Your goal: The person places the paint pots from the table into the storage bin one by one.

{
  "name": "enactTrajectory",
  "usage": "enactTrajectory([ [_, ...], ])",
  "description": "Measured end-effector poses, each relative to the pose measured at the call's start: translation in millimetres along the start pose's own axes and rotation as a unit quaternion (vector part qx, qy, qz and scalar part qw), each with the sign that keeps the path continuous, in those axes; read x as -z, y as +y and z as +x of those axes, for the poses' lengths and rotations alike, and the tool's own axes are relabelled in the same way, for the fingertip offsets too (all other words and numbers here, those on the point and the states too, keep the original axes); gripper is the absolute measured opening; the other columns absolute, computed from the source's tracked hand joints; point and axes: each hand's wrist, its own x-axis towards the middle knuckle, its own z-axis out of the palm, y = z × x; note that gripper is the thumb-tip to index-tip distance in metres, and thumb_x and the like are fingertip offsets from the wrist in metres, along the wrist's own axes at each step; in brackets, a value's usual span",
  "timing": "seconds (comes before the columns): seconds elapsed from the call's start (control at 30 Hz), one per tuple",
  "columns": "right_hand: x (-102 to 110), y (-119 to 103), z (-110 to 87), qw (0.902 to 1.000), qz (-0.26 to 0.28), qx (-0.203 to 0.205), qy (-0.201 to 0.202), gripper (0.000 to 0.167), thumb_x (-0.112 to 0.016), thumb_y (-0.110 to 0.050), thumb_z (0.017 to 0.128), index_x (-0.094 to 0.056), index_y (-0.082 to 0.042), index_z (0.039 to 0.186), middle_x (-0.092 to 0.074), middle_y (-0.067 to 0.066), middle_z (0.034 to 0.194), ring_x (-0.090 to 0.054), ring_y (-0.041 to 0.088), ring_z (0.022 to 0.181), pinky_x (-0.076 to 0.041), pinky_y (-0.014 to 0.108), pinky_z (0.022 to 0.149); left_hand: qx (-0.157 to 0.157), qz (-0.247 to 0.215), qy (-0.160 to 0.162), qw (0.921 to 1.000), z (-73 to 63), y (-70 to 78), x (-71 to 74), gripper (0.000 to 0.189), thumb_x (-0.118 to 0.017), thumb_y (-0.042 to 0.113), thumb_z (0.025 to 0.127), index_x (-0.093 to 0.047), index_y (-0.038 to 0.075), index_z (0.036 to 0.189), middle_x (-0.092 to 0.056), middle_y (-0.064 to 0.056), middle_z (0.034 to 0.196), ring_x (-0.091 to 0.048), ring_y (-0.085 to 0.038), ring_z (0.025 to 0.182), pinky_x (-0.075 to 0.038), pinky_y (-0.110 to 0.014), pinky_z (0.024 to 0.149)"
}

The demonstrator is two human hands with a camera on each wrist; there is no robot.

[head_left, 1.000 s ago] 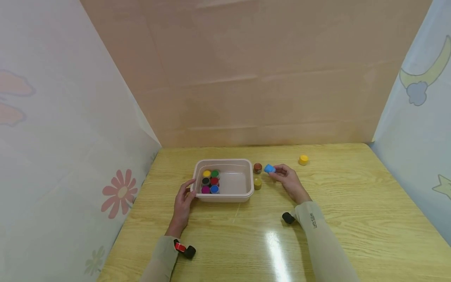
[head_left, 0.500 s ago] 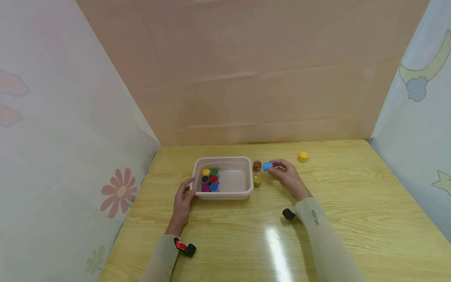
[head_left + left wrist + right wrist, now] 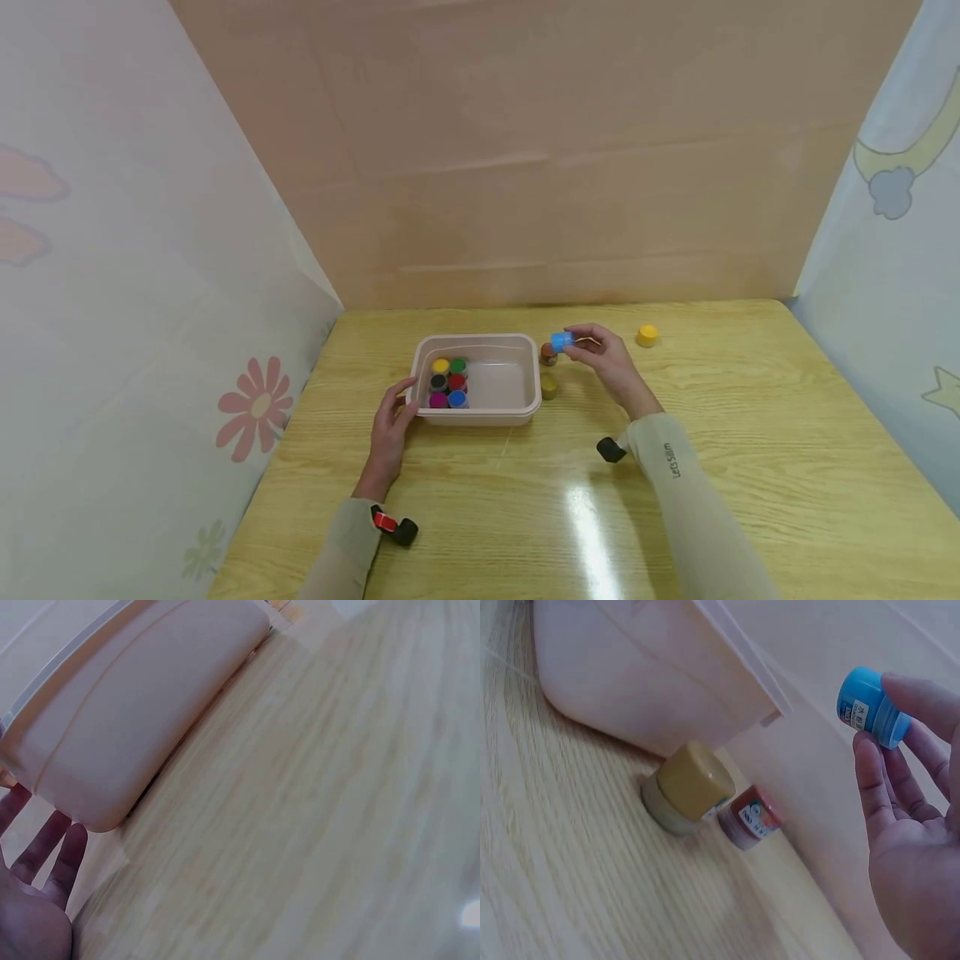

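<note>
The left arm [image 3: 345, 546] and the right arm [image 3: 693, 517] were both stretched forward, inclining a little toward each other. The left hand [image 3: 387, 433] was nearer to the person's body, and its fingers [image 3: 67, 859] were spread apart and almost straight. The right hand [image 3: 617, 368] was raised in the air; its thumb and fingertips formed a pinch, with the palm [image 3: 911, 870] partly visible.

"Let's Slim" — right sleeve [image 3: 693, 492], "水" — blue jar label [image 3: 855, 712]; brown jar label [image 3: 754, 817], too blurred
</note>
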Motion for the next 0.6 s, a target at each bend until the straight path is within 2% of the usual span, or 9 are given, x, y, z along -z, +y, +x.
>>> enactTrajectory([
  [0.13, -7.3, -8.6, 2.2, 0.9999, -0.008, 0.01, -0.011, 0.046, -0.071, -0.012, 0.099, -0.054, 0.007, 0.137, -0.062, -0.002, 0.12, -0.066, 0.009, 0.103, -0.056, 0.02, 0.092, -0.004, 0.003, 0.004, 1.0, -0.3, 0.9, -0.4, 0.042, -0.054, 0.027, 0.109, -0.051, 0.019, 0.149, -0.045, -0.003, 0.155, -0.048, -0.024, 0.126, -0.048, -0.015, 0.096],
  [0.37, -25.0, -22.0, 7.9, 0.9992, -0.028, 0.009, -0.026, 0.05, -0.073, -0.009, 0.097, -0.053, 0.011, 0.138, -0.063, 0.0, 0.118, -0.068, 0.013, 0.099, -0.058, 0.025, 0.092, -0.002, 0.004, 0.002, 1.0, 0.0, 0.3, 0.2, 0.04, -0.055, 0.03, 0.108, -0.052, 0.023, 0.148, -0.046, 0.001, 0.154, -0.048, -0.023, 0.125, -0.048, -0.015, 0.096],
  [0.6, -50.5, -29.9, 15.8, 0.9971, -0.066, -0.013, -0.037, 0.046, -0.073, -0.01, 0.096, -0.059, 0.005, 0.137, -0.059, 0.02, 0.127, -0.065, 0.013, 0.096, -0.058, 0.032, 0.088, 0.021, -0.012, -0.014, 0.9996, 1.9, 0.1, 2.2, 0.043, -0.053, 0.023, 0.11, -0.049, 0.019, 0.152, -0.042, -0.001, 0.158, -0.046, -0.023, 0.128, -0.048, -0.017, 0.097],
])
